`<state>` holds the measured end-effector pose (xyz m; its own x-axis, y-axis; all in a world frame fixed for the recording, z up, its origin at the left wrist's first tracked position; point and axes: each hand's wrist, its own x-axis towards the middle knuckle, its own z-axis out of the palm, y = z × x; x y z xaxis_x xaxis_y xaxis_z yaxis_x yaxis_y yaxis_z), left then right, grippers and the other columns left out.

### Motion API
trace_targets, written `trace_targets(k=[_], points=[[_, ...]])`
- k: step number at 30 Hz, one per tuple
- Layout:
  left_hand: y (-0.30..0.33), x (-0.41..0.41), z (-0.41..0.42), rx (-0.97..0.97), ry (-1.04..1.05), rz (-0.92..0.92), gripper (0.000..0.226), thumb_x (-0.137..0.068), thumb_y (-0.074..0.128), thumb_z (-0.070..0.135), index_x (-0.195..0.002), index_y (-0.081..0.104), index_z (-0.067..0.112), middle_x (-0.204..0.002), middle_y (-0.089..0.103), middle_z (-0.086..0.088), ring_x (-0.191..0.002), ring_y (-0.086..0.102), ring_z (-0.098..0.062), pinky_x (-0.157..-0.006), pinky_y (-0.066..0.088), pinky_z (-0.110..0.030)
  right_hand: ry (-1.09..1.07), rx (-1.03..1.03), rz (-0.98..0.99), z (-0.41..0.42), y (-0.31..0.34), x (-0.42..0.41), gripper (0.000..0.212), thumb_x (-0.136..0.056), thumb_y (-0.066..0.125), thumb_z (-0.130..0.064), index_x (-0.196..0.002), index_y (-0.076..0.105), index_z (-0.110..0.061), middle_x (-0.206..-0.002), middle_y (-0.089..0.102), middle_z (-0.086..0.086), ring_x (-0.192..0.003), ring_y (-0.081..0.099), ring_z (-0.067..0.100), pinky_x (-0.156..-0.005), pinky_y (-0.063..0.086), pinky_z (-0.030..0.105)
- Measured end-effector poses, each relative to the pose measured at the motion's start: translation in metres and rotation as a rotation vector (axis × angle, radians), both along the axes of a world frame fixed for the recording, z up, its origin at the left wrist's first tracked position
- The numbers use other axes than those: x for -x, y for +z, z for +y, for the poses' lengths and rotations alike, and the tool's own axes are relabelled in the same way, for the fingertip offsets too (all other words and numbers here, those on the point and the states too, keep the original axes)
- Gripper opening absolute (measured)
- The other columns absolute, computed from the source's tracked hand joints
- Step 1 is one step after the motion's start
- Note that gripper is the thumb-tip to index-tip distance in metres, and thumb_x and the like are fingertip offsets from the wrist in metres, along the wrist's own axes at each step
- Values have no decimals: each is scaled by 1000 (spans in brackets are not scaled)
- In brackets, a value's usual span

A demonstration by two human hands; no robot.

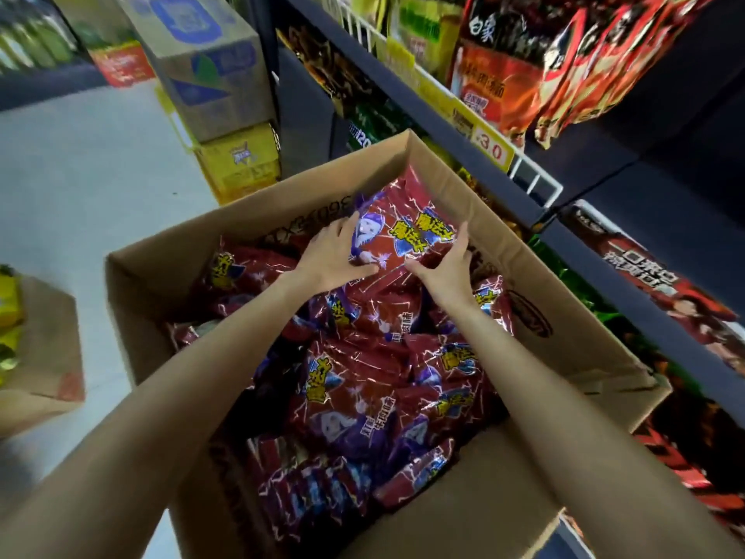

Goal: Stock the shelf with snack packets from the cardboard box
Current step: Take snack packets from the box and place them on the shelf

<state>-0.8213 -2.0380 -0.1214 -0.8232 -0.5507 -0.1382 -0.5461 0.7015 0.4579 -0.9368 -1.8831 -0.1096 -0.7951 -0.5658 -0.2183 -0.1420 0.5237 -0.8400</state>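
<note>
1. left hand (pixel 333 256) and right hand (pixel 446 263) grip a bunch of snack packets (pixel 397 229) near the cardboard box's (pixel 451 179) far corner.
2. they should lift it level, squeezing evenly, towards the shelf (pixel 443 127).

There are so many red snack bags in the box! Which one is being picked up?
The snack packet at the far end of the cardboard box, held between the left hand and right hand; the others lie loose.

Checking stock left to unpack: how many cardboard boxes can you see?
4: the open box of packets being unpacked, a printed box stacked on a yellow one beyond it, another at left. More may be hidden.
</note>
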Motion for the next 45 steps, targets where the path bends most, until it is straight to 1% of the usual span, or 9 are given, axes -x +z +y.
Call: trace_targets(k=[6,11,16,19,24,27,31,35,45], points=[[7,-4,-8,-13,18,24,109,-69,73,58,-151,12,20,-137,38,-13,-125,37,-30,-102,33,-39,-104,138,-187,-7,-3,3,84,-86,69,-26,-148,12,-21,-147,31,11,-128,41,25,-105,33,31],[28,-15,-5,-124,17,67,96,-72,76,51,-144,23,16,-133,52,-8,-117,53,-25,-95,41,-34,-157,190,-267,-5,3,7,49,-94,54,-22,-135,27,-25,-89,58,1,-74,58,16,-63,47,24],[45,-42,6,-57,15,34,88,-76,72,50,-141,23,18,-124,60,-6,-106,62,-28,-89,48,-39,-65,-5,-72,-3,13,8,64,-89,62,-42,-142,36,-16,-138,47,9,-123,48,27,-100,38,36],[57,-61,10,-91,64,124,79,-79,73,38,-140,25,22,-120,62,-5,-105,61,-28,-89,46,-38,33,-14,124,4,24,1,60,-88,63,-44,-138,47,-14,-138,51,7,-129,45,25,-103,35,33],[86,-86,27,-86,46,230,63,-79,73,27,-129,36,21,-107,63,4,-100,63,-22,-86,49,-37,103,17,447,52,66,-13,41,-88,61,-45,-121,57,-21,-90,70,4,-74,64,19,-67,47,28],[111,-95,49,-175,26,354,56,-79,75,26,-116,34,33,-98,60,20,-86,62,2,-77,48,-16,118,10,566,97,102,-15,41,-89,59,-44,-122,54,-19,-60,58,-2,-49,54,11,-51,44,29],[148,-89,102,-371,-33,530,73,-73,74,28,-122,26,52,-116,54,24,-101,58,11,-81,45,-5,107,52,550,167,144,-16,37,-90,60,-39,-120,47,-21,-61,63,-5,-48,62,8,-58,50,29],[166,-60,162,-450,-176,548,73,-83,70,20,-135,22,37,-122,53,21,-106,56,12,-85,43,-7,28,138,561,247,171,-8,28,-90,63,-34,-115,51,-28,-89,59,-14,-61,64,5,-60,53,27],[200,36,353,-519,-405,663,50,-91,57,6,-130,31,27,-114,58,14,-95,58,12,-76,44,-6,-299,328,490,468,210,15,16,-95,56,-14,-106,50,-22,-85,66,-10,-67,69,7,-58,59,30]])
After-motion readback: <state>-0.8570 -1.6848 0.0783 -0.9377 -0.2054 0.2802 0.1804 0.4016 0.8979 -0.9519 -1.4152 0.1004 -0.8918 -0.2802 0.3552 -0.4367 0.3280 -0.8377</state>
